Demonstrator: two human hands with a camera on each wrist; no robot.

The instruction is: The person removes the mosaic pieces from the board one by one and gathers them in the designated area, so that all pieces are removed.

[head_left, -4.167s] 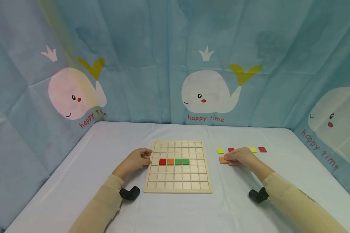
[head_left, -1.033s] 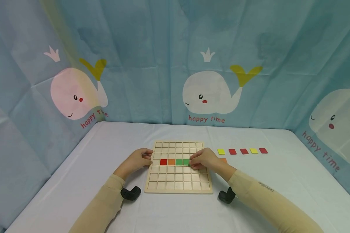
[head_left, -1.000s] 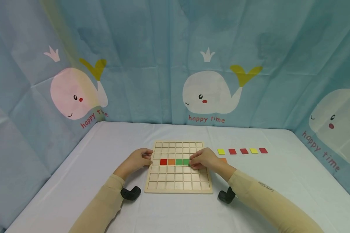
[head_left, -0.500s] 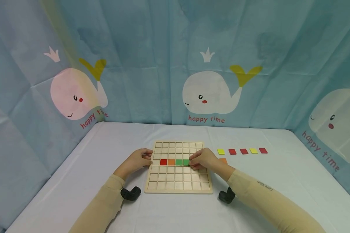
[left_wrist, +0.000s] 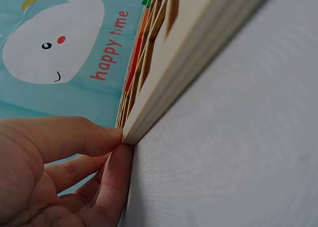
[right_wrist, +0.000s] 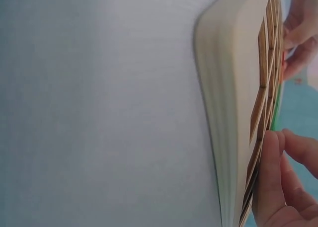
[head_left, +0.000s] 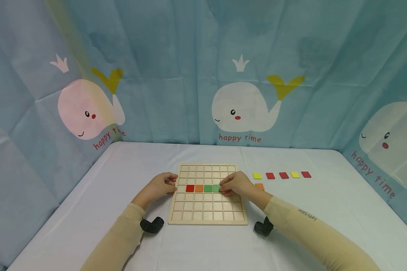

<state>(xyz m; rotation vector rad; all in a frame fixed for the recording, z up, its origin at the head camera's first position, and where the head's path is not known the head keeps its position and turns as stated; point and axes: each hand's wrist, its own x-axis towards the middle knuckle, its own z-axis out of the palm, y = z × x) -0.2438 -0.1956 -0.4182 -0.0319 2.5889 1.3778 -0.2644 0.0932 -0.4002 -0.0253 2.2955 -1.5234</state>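
A wooden grid board (head_left: 213, 209) lies flat on the white table. One of its rows bears a red tile (head_left: 190, 188), an orange tile (head_left: 199, 188) and green tiles (head_left: 208, 188). My left hand (head_left: 160, 186) grips the board's left edge; the left wrist view shows curled fingers (left_wrist: 107, 192) with tips against the wood. Over that row, my right hand (head_left: 236, 184) pinches with thumb and forefinger at the right end of the green. In the right wrist view a green tile (right_wrist: 277, 113) shows at the fingertips. The cells beneath this hand are hidden.
Right of the board, yellow and red tiles (head_left: 283, 175) lie in a row on the table (head_left: 291, 158). A loose orange tile (head_left: 259, 186) sits nearer, partly beyond my right hand. Printed blue cloth (head_left: 162, 94) hangs behind the table.
From the loose tiles at the right, my right hand has moved left onto the board. Over the last second it has barely shifted. My left hand stays at the board's edge.
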